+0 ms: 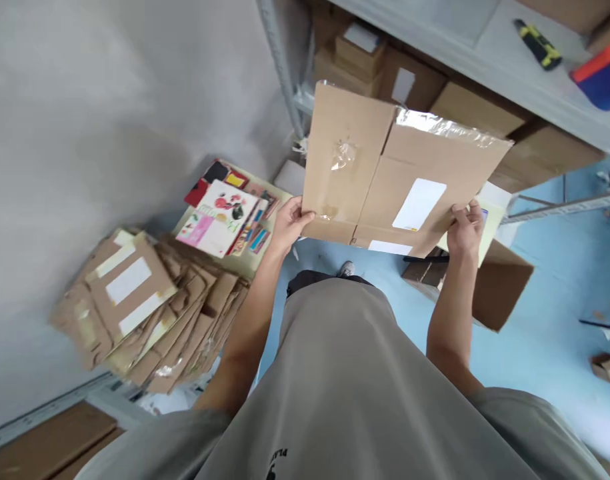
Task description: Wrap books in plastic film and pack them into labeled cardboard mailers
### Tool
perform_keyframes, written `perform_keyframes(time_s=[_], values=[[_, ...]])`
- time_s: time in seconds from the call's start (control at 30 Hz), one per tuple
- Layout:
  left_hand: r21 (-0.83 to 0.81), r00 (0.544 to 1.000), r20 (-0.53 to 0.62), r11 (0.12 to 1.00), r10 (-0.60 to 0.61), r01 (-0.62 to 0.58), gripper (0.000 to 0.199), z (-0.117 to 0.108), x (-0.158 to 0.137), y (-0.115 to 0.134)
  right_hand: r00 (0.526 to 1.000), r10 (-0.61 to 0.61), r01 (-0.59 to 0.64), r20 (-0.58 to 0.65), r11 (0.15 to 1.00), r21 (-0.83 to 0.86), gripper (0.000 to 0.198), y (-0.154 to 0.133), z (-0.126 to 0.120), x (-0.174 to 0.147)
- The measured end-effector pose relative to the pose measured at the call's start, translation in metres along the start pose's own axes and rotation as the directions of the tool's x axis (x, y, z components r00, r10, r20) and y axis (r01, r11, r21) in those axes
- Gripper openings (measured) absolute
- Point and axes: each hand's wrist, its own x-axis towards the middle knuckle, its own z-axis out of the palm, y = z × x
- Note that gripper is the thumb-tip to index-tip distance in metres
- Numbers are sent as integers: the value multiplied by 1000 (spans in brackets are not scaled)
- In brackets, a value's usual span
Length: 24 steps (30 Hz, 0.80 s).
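A flattened cardboard box (357,180) is held up in front of me, tilted, with shiny clear tape along its upper right edge and white labels on its face. My left hand (291,223) pinches its lower left edge, thumb on the near face. At its lower right edge my right hand (467,227) grips it the same way. The fingers behind the cardboard are hidden. Left of my left hand sits a pile of printed books or flat packs (225,217), the top one white and pink.
Many flattened boxes (185,313) are stacked at the left by the wall. A shelf (465,40) with a yellow-black box cutter (538,45) and a red-blue object (602,77) stands ahead, with cartons (475,110) beneath. An open box (502,283) is at the right above the blue floor (545,360).
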Motion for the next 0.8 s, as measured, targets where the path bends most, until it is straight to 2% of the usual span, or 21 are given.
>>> perform_keyframes(time_s=[0.13, 0.27, 0.4, 0.53, 0.67, 0.8], values=[[40, 999, 32, 999, -22, 21, 56, 67, 47, -12, 999, -33, 33, -8, 999, -41, 60, 14, -52, 7], [97, 999, 39, 995, -35, 31, 41, 120, 98, -22, 1000, 3, -4, -14, 995, -103, 50, 19, -72, 14], [130, 1000, 25, 992, -13, 10, 27, 157, 147, -33, 996, 37, -52, -79, 981, -189, 37, 20, -78, 29], [136, 998, 67, 991, -11, 2, 21, 185, 194, -41, 992, 24, -54, -121, 967, -251, 29, 12, -78, 47], [157, 987, 156, 987, -49, 24, 28, 211, 239, -45, 983, 59, -104, -172, 958, -266, 31, 3, -75, 62], [122, 967, 253, 993, -29, -3, 34, 236, 275, -46, 970, 77, -138, -229, 955, -262, 34, 7, -69, 72]])
